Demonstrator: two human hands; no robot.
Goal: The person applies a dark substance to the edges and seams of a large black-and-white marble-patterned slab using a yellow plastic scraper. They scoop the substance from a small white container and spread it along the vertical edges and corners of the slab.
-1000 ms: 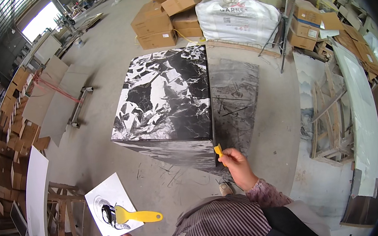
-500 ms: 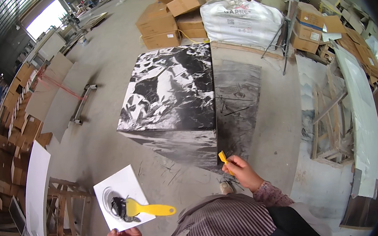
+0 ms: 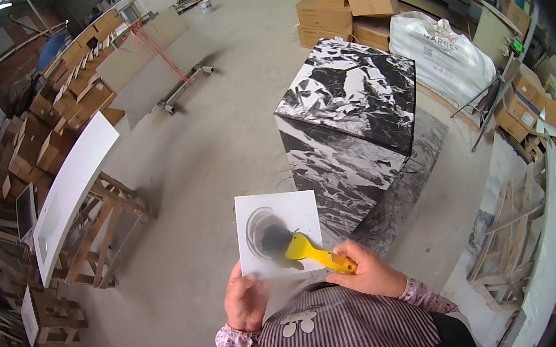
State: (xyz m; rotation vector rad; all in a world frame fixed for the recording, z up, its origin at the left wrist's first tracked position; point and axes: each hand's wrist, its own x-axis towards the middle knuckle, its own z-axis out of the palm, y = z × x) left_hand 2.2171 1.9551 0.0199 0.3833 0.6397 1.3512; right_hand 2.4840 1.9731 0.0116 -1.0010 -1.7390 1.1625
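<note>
My left hand grips the lower left edge of a white square board, holding it out in front of me. A smeared patch of dark grey paste lies on the board. My right hand is closed on the handle of a yellow putty knife, whose blade rests at the paste's edge. Whether the small yellow tool is also in that hand cannot be told. Beyond the board stands a large block with a black-and-white marble pattern on its top and side.
A white slab leans on a wooden stand at left. Cardboard boxes and a big white sack sit behind the block. Wooden frames and a long pale slab line the right. A wheeled rack stands further off.
My view has swung left. The board has come in front of me, and my right hand has moved from beside the block to the putty knife's handle.
</note>
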